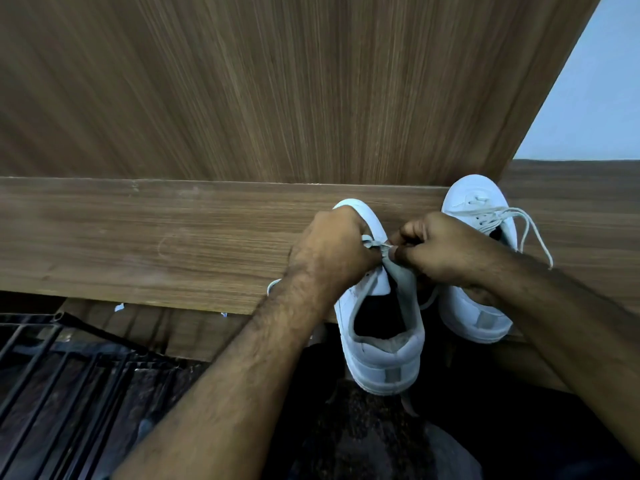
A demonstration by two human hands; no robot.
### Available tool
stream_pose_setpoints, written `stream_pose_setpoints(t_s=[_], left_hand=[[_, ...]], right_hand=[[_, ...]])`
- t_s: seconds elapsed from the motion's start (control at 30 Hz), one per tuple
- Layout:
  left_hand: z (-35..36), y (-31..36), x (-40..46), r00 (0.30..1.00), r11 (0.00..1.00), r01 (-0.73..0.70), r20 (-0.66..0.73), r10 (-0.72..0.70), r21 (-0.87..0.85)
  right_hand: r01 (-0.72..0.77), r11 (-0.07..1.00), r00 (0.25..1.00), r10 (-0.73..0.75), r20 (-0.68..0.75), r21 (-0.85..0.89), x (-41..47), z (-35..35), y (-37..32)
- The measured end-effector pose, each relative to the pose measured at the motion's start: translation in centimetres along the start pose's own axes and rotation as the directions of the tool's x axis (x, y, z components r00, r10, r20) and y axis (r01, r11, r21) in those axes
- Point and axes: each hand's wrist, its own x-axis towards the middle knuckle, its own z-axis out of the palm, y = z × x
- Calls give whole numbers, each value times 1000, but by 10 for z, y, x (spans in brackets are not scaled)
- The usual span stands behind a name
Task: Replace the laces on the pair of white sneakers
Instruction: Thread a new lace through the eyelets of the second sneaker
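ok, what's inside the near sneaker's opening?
Nothing visible inside the near sneaker: only dark lining and the grey tongue pulled up. The toe end is covered by the left hand and right hand, both pinching the lace.

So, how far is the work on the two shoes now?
The right shoe has a lace through its eyelets, ends loose. In hand: the left hand and right hand pinch a lace end over the left shoe. Left: finishing that shoe and tying both.
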Motion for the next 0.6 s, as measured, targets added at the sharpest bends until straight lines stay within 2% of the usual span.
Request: stream_pose_setpoints(t_s=[0.17,0.4,0.5,0.6], left_hand=[[3,1,-1,1000,1000,13,-26,-13,15],[1,4,-1,992,994,109,-61,-110,-12],[7,11,-2,990,991,111,-92,-104,78],[11,17,-6,993,984,41,-112,-22,175]], right_hand=[[-13,999,999,12,33,36,0,-1,1],[-4,999,998,0,70,52,1,-2,2],[4,999,998,-7,68,43,1,-2,1],[-1,999,998,-2,61,52,0,-1,-1]])
